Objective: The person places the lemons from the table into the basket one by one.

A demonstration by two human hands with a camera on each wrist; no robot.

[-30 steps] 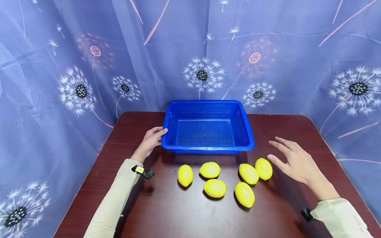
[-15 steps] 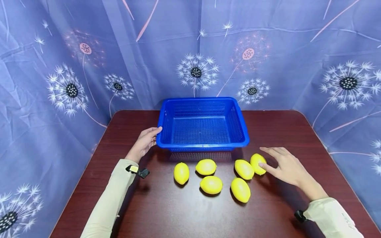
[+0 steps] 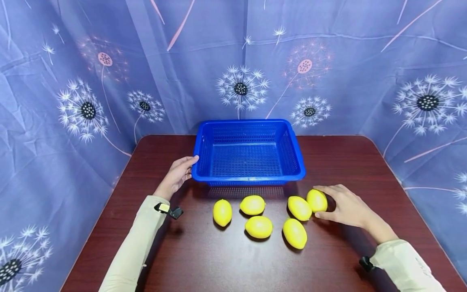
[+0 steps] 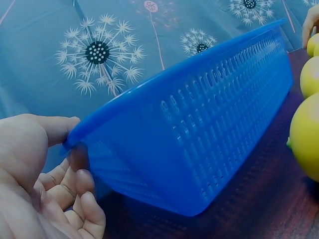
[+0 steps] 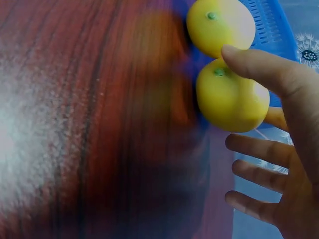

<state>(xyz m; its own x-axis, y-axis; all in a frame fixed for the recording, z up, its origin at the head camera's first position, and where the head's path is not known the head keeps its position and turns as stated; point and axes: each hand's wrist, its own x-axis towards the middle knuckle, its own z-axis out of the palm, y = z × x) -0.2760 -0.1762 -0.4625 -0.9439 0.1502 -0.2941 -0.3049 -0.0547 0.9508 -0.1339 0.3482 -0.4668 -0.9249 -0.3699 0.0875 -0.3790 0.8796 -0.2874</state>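
Low and right of centre in the head view, the right hand (image 3: 344,209) has dropped from hovering to cup the rightmost lemon (image 3: 316,200), suggesting a pickup, while the left hand (image 3: 177,174) still grips the blue basket (image 3: 248,178)'s left rim.

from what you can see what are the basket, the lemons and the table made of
Basket: blue plastic by the look, moulded with rows of slots, slight gloss on the rim.
Lemons: smooth, even yellow, faint sheen; real or imitation, the pictures cannot settle.
Table: dark reddish wood grain, glossy; solid wood or laminate is unclear.
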